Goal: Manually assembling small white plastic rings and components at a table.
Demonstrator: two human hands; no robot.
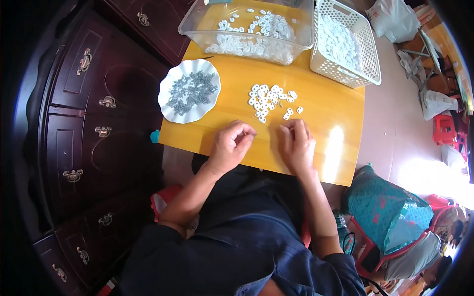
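Note:
Above the front part of the yellow table (232,91), my left hand (231,147) is closed, thumb and forefinger tips near each other. Anything they hold is too small to name. A little apart from it, my right hand (299,144) is also closed in a pinch, and its contents do not show. Just beyond both hands lies a loose pile of small white oval pieces (264,98) with holes in them. A few white pieces (287,115) lie apart from the pile, close to my right fingertips. To the left, a white scalloped plate (163,93) holds many small grey pieces (192,91).
At the back stands a clear plastic bin (247,38) with many white pieces inside. Beside it, a white perforated basket (340,75) holds more. A dark wooden cabinet (74,123) borders the left. A teal bag (385,212) stands right of the table; another person sits at far right.

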